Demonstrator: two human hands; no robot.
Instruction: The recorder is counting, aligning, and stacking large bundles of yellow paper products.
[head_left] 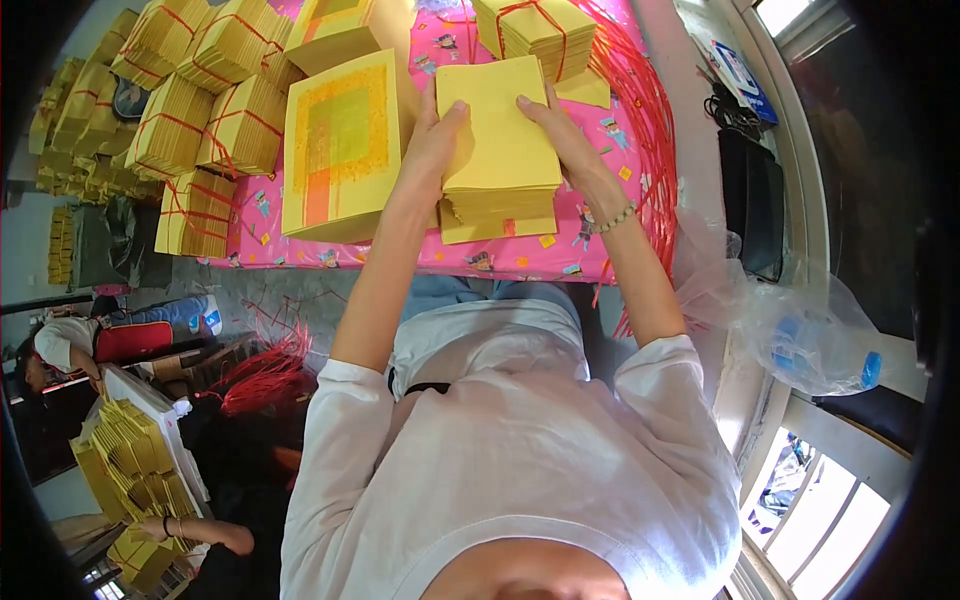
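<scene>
Between my two hands stands a thick stack of yellow paper sheets (502,140) on the pink patterned tablecloth. My left hand (432,145) presses its left side, with the thumb on the top sheet. On the opposite side my right hand (562,138) grips the stack, its thumb also on top; a beaded bracelet is round that wrist. Some lower sheets jut toward me beneath the top ones. Close to my left hand is another yellow stack (345,150) with an orange and green printed square on top. My fingers behind the stack are partly hidden.
Bundles tied with red strips (170,130) pile up at the left. Another tied bundle (540,35) lies beyond my hands. Loose red strips (645,130) hang along the table's right edge. A clear plastic bag (800,335) is at the right. Other people work at the lower left.
</scene>
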